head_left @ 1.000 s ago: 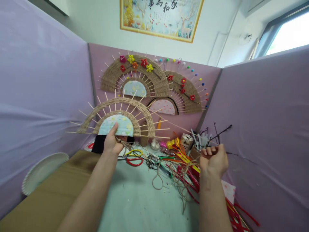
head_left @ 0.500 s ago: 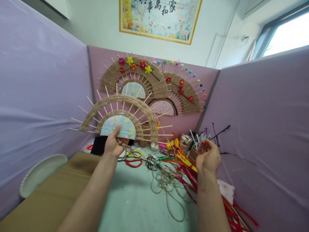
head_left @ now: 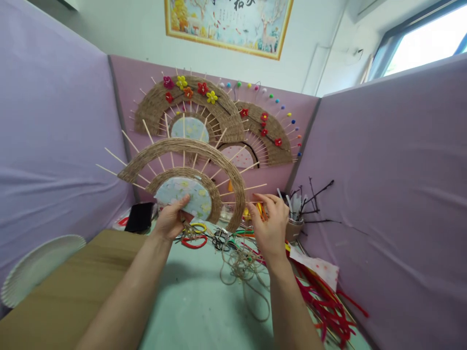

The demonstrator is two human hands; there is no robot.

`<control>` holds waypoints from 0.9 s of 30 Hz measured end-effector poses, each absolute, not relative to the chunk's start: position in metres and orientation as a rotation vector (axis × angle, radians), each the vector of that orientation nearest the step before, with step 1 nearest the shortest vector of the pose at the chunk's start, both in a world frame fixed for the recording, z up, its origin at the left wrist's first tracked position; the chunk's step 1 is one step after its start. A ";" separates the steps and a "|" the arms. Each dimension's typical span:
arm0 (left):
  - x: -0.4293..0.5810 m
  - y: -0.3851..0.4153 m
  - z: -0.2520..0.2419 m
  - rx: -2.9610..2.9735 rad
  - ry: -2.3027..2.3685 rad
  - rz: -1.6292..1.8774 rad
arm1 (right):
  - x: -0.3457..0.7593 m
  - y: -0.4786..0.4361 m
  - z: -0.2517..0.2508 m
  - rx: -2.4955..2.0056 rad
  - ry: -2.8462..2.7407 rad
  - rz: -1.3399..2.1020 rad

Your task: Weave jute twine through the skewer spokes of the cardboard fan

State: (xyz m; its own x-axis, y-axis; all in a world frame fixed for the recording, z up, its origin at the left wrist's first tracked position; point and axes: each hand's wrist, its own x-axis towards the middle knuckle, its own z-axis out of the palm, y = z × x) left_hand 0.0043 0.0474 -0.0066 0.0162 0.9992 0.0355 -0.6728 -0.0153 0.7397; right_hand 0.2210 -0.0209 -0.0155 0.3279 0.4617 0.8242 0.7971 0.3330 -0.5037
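A half-round fan [head_left: 188, 146] of woven twine on thin wooden sticks is held up over the table. Its centre is a pale blue patterned cloth piece [head_left: 182, 194]. My left hand [head_left: 173, 218] grips the fan at the bottom, thumb on the cloth and fingers behind. Twine strands hang below that hand. At the fan's right edge, my right hand [head_left: 270, 221] is curled, thumb and forefinger close about the end of a low stick; what they pinch is too small to make out. Loose twine [head_left: 244, 267] lies tangled on the table below.
Two finished-looking fans with flowers [head_left: 189, 92] stand against the pink back panel. Red-handled scissors [head_left: 194, 242], red pipe cleaners [head_left: 328, 306] and a pot with twigs [head_left: 295, 228] lie or stand behind and right. Brown cardboard [head_left: 80, 282] and a pleated white plate [head_left: 40, 267] are left.
My right hand has moved left to the fan's right edge. The fan has come nearer and tilted, its right end lower. The whole view has shifted slightly.
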 end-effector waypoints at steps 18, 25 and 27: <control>0.007 0.051 -0.014 0.789 0.626 1.392 | 0.235 -0.016 -0.019 -1.299 -1.134 -0.079; 0.009 0.051 -0.014 0.758 0.647 1.381 | 0.237 -0.014 -0.020 -1.299 -1.116 -0.062; 0.009 0.050 -0.013 0.747 0.644 1.380 | 0.238 -0.014 -0.020 -1.300 -1.115 -0.053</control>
